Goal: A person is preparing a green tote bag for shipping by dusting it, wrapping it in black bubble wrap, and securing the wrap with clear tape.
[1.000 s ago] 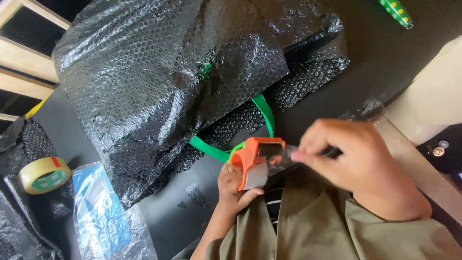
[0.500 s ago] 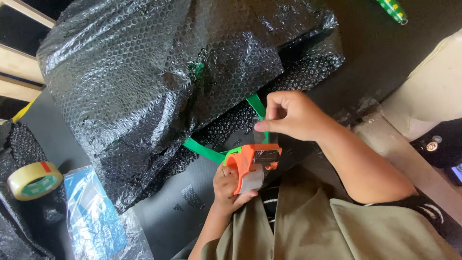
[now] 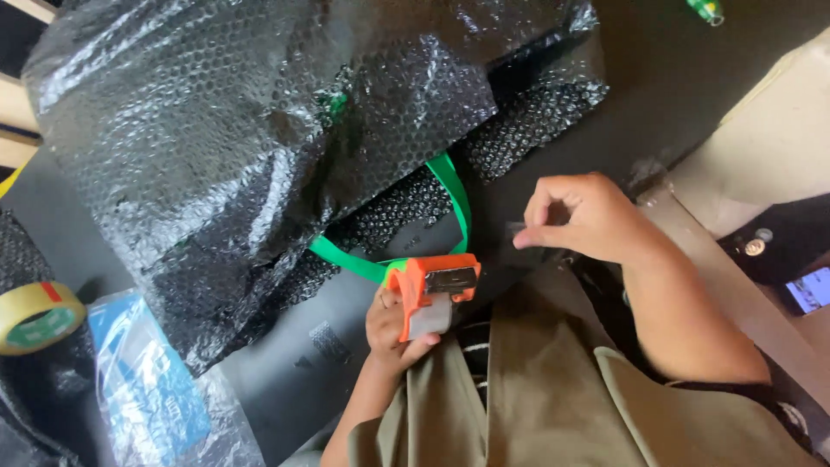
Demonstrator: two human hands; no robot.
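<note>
My left hand (image 3: 393, 329) grips an orange tape dispenser (image 3: 430, 290) low in the middle of the view, close to my body. My right hand (image 3: 584, 216) is raised to the right of it, thumb and fingertips pinched on the end of a clear tape strip (image 3: 516, 230) drawn from the dispenser. Just above both hands lies a large bundle wrapped in black bubble wrap (image 3: 251, 138), with a green strap (image 3: 454, 195) looping out from under it onto the dark table (image 3: 285, 380).
A roll of yellowish tape (image 3: 35, 316) lies at the left edge. Next to it is a blue packet in a clear plastic bag (image 3: 147, 389). A beige box (image 3: 769, 138) stands at the right. A green object (image 3: 707, 9) is at the top right.
My right hand moved from the dispenser up toward the wrapped bundle, then out to the right, drawing clear tape with it. The left hand kept hold of the dispenser.
</note>
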